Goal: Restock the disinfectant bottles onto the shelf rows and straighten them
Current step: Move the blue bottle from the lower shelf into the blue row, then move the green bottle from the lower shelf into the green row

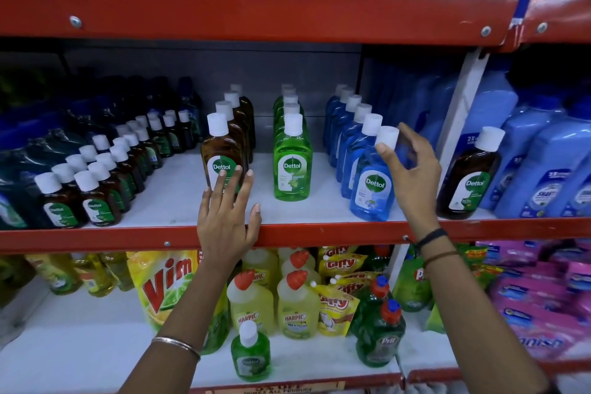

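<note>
L hand [227, 217] is flat, fingers [220, 184] spread apart and straight, tips touching the label of the front brown bottle [220, 157]; thumb lies over the red shelf edge [128, 238]. Not gripping anything. R hand [412, 166] is half open, fingers curled loosely; thumb tip touches the white cap [387, 136] of the front blue bottle [371, 182], other fingers arched behind the neck, apart from it.

Bottles sit on the mid shelf in three rows running front to back: brown, green [291, 160], blue. All stand w/ long axis vertical, caps up, labels facing out. Front blue bottle leans slightly left at the base vs. its row. One more brown bottle [468, 176] stands alone to the right, past the white upright [460, 105].
</note>
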A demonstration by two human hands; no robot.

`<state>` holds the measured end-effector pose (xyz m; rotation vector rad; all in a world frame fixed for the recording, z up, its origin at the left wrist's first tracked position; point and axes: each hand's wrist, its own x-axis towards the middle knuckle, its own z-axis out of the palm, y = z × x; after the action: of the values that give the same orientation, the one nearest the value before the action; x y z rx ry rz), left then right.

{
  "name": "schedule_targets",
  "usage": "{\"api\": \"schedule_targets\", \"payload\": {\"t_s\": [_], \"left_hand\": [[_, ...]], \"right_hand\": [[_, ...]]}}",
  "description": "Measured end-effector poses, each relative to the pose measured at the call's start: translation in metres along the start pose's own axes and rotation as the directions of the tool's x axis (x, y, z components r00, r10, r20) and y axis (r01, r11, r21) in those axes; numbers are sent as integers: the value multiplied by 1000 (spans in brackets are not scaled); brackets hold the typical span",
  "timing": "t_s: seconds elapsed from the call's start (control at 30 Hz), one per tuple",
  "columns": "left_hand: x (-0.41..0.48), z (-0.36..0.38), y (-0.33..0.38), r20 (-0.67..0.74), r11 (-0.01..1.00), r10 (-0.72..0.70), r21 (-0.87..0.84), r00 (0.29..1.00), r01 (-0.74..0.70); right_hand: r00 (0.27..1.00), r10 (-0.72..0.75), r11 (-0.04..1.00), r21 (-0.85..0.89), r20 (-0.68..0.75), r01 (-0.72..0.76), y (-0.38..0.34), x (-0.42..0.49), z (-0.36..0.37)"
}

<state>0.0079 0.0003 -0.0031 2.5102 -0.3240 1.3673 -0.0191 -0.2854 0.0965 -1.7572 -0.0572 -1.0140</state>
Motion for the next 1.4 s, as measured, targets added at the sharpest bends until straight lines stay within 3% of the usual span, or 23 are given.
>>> {"api": "schedule_targets", "payload": {"t_s": [0.1,0.17,0.37,0.47,0.57,0.63,0.7,0.93,1.1,1.4], "left_hand": [[-2,-1,-3,13,1000,15,12,1000,-15],[-6,-4,-10,17,1000,-5,24,1000,5],[-11,-15,-45,47,996,-50,77,998,46],[-12,-15,-47,47,997,-40,66,998,37],[-12,-15,-48,48,998,-31,55,998,29],[-11,-15,-48,49,998,-27,51,998,25],[-11,-15,-48,48,999,-22,51,999,19],[-11,-14,-46,32,999,-24,40,999,23],[-10,-16,-46,64,999,-34,17,997,33],[-8,-21,-43,118,998,-59,-15,991,61]], "right_hand": [[994,-89,995,-40,-70,86,-9,-32,2],[995,-87,996,15,-39,87,-13,-65,9],[951,30,985,150,309,-80,0,-173,47],[829,106,990,22,550,-141,29,-221,68],[616,213,974,-111,758,-200,61,-256,84],[484,272,953,-164,832,-253,71,-270,90],[417,296,938,-179,860,-297,73,-280,96],[504,327,919,-144,800,-367,76,-274,102],[629,299,921,-44,717,-388,51,-234,88],[867,21,941,284,497,-185,-53,-127,50]]}}
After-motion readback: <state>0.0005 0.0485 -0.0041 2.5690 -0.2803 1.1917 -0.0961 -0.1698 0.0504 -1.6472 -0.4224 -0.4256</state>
